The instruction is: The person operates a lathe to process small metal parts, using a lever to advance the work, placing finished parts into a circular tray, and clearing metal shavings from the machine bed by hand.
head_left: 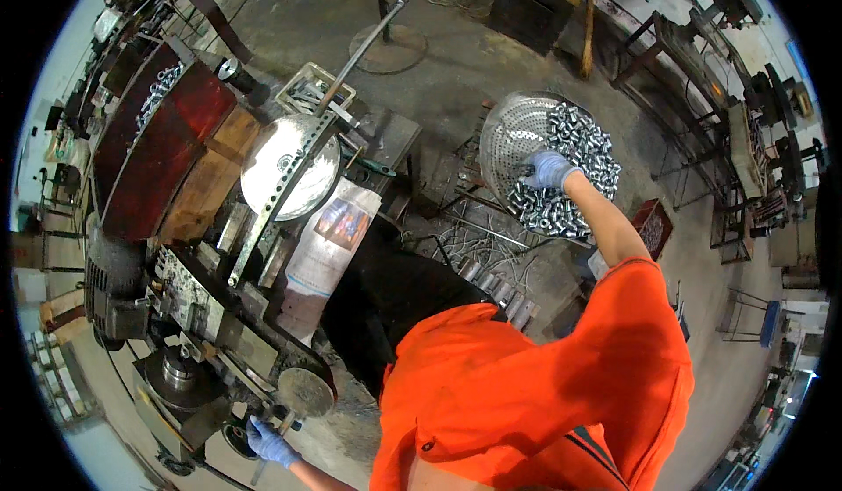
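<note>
My right hand (547, 170), in a pale blue-violet glove, is over a round perforated metal tray (507, 140) at the right. Its fingers are closed, with what looks like a small metal cylinder at their tips. Many shiny short metal cylinders (586, 147) are heaped in the tray's right half. At the lower left, my left hand (270, 443), in the same kind of glove, is closed around a thin handle rod (286, 422) of the machine (219, 324). A round metal disc (305, 392) sits just above this hand.
A printed sack (324, 254) lies along the machine beside a shiny round plate (289, 166). A perforated bar (294, 179) crosses that plate. A red bin (158, 140) stands at the far left, a small red box (652, 228) right of the tray. Thin metal scraps (500, 258) litter the floor.
</note>
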### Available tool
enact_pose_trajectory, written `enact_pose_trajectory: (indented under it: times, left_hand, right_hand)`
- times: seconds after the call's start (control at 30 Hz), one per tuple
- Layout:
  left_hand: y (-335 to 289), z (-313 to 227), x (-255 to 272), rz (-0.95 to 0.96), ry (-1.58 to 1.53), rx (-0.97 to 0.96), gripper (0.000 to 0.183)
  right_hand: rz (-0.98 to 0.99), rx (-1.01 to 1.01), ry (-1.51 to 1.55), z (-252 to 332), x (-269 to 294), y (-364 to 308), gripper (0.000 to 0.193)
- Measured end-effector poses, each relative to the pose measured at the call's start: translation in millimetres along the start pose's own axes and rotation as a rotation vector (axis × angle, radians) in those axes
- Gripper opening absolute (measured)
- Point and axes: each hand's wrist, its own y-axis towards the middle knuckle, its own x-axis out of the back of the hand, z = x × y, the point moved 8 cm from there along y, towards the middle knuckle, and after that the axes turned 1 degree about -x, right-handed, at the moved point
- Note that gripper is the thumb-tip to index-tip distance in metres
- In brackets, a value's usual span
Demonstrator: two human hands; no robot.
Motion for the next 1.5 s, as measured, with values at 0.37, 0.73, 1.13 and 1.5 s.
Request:
enact_pose_trajectory:
  times: [0.37, 0.73, 1.13, 1.5]
  left_hand:
    - [4.5, 22.3, 5.3, -0.040, 0.040, -0.043, 0.035]
    - [6.5, 21.2, 6.4, 0.002, 0.040, -0.020, 0.037]
    - [4.0, 6.7, 0.8, -0.013, 0.001, -0.055, 0.035]
    - [-11.1, -129.3, 32.2, -0.049, -0.327, -0.150, 0.031]
  right_hand:
    - [0.070, -0.041, 0.006, 0.2, -1.5, -7.1, 0.044]
    - [0.166, -0.020, -0.020, 14.2, -9.5, -0.3, 0.052]
    - [0.040, -0.054, -0.020, 7.5, -17.1, 5.7, 0.052]
    - [-0.502, 0.543, 0.475, 192.7, 125.9, -65.0, 0.034]
